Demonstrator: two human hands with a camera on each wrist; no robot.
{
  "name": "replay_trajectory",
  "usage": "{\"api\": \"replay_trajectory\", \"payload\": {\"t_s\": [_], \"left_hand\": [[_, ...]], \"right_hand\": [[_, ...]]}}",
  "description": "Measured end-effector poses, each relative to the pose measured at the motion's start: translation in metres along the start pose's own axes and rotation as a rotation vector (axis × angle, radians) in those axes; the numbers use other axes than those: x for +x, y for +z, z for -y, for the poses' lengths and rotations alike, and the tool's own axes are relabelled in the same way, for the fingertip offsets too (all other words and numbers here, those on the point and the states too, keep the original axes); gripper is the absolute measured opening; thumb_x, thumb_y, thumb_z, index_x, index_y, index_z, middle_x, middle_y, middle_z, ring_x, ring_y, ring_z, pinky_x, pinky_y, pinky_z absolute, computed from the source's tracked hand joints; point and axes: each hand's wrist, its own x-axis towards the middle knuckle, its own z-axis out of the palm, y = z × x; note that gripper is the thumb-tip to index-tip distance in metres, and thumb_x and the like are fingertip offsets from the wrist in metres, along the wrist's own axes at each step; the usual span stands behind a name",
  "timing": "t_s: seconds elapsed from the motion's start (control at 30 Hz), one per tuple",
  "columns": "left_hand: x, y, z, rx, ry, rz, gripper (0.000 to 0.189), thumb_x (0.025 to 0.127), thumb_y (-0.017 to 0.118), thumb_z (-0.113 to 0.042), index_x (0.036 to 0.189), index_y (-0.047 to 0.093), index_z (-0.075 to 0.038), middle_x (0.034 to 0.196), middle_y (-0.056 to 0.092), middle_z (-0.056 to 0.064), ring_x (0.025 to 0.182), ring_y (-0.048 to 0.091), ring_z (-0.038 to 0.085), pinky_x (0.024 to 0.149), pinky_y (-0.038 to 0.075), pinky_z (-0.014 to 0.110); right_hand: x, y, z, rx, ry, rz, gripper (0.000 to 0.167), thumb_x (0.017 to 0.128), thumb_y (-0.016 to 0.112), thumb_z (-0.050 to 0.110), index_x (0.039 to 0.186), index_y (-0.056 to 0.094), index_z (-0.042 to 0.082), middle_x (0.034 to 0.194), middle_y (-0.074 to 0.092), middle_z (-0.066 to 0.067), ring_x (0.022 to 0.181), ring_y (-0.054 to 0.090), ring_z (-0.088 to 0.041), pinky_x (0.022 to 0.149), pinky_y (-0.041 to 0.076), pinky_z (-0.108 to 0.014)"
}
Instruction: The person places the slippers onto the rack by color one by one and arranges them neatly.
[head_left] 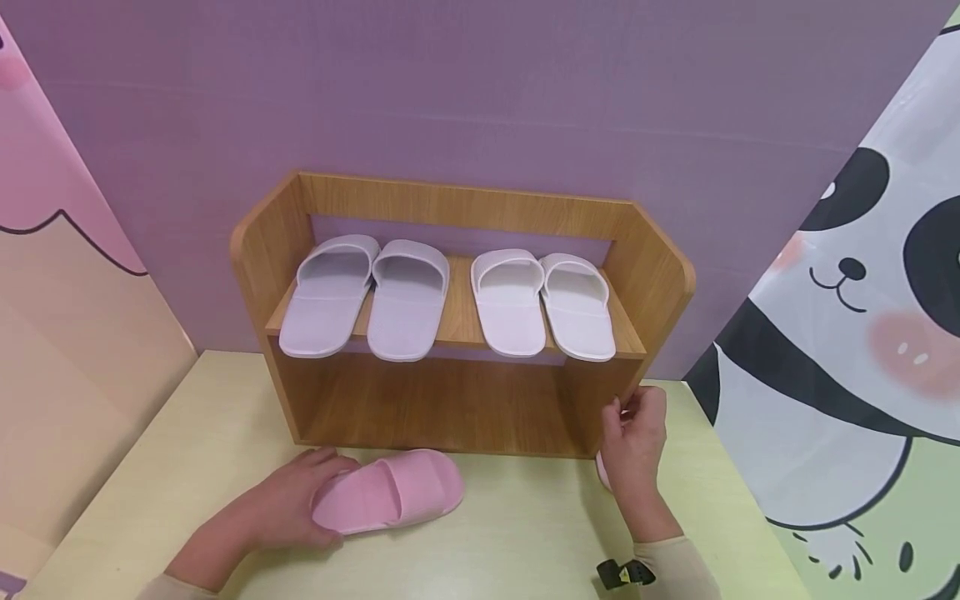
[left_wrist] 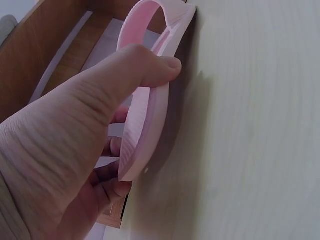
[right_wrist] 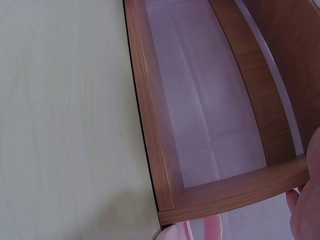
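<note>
In the head view, my left hand [head_left: 296, 500] grips a pink slipper [head_left: 382, 492] by its heel end, low over the table in front of the rack. The left wrist view shows the thumb on one edge of the pink slipper [left_wrist: 157, 107] and fingers curled round the heel from the other side. My right hand [head_left: 636, 437] pinches the front edge of the wooden shoe rack's [head_left: 663, 271] right side panel. Another pink slipper [head_left: 602, 472] is mostly hidden behind that hand. Its strap [right_wrist: 212, 227] shows just outside the panel in the right wrist view.
Two pairs of pale slippers, a left pair [head_left: 405, 312] and a right pair [head_left: 513, 308], sit on the upper shelf with toes toward the back. A purple wall [head_left: 465, 92] rises behind the rack. A panda-printed panel [head_left: 847, 350] borders the light wooden table [head_left: 517, 533] on the right.
</note>
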Motion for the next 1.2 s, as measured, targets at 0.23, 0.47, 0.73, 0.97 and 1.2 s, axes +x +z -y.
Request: {"api": "replay_trajectory", "payload": {"t_s": [0.23,0.47,0.73,0.97,1.2], "left_hand": [[0.004,0.003,-0.002,-0.006,0.025,-0.057,0.083,0.068,0.1,-0.045,0.141,0.068,-0.025,0.133,0.064,-0.008,0.124,0.06,0.021,0.101,0.057,0.052],[0.01,0.006,-0.003,-0.057,0.031,-0.094,0.083,0.071,0.099,-0.043,0.146,0.066,-0.029,0.139,0.065,-0.012,0.139,0.058,0.031,0.109,0.053,0.059],[0.019,0.008,-0.006,-0.062,-0.018,-0.167,0.08,0.071,0.099,-0.042,0.143,0.066,-0.028,0.134,0.065,-0.011,0.127,0.063,0.023,0.103,0.057,0.053],[0.031,0.018,-0.009,-0.045,-0.063,-0.287,0.081,0.069,0.101,-0.041,0.141,0.067,-0.024,0.126,0.063,-0.012,0.11,0.06,0.013,0.094,0.057,0.044],[0.042,0.024,-0.017,-0.02,-0.101,-0.386,0.076,0.071,0.098,-0.041,0.135,0.068,-0.014,0.12,0.065,-0.002,0.105,0.062,0.019,0.09,0.058,0.046]], "right_hand": [[0.0,0.0,-0.001,0.008,-0.008,-0.002,0.014,0.105,0.059,-0.001,0.117,0.052,-0.003,0.111,0.056,-0.019,0.096,0.057,-0.022,0.078,0.044,-0.027],[0.001,0.001,-0.001,0.013,-0.016,-0.004,0.015,0.104,0.06,-0.002,0.118,0.052,-0.003,0.111,0.056,-0.019,0.096,0.057,-0.022,0.078,0.045,-0.027],[0.001,0.001,-0.003,-0.001,-0.014,-0.004,0.016,0.105,0.06,-0.001,0.119,0.052,-0.002,0.112,0.056,-0.018,0.096,0.058,-0.021,0.078,0.044,-0.024],[0.0,0.001,-0.003,-0.004,-0.013,-0.004,0.016,0.106,0.06,0.0,0.119,0.052,-0.002,0.113,0.056,-0.019,0.097,0.059,-0.023,0.079,0.046,-0.026],[0.0,0.001,-0.002,-0.023,0.011,0.005,0.016,0.107,0.059,0.002,0.121,0.052,0.0,0.114,0.056,-0.016,0.099,0.059,-0.022,0.079,0.046,-0.021]]}}
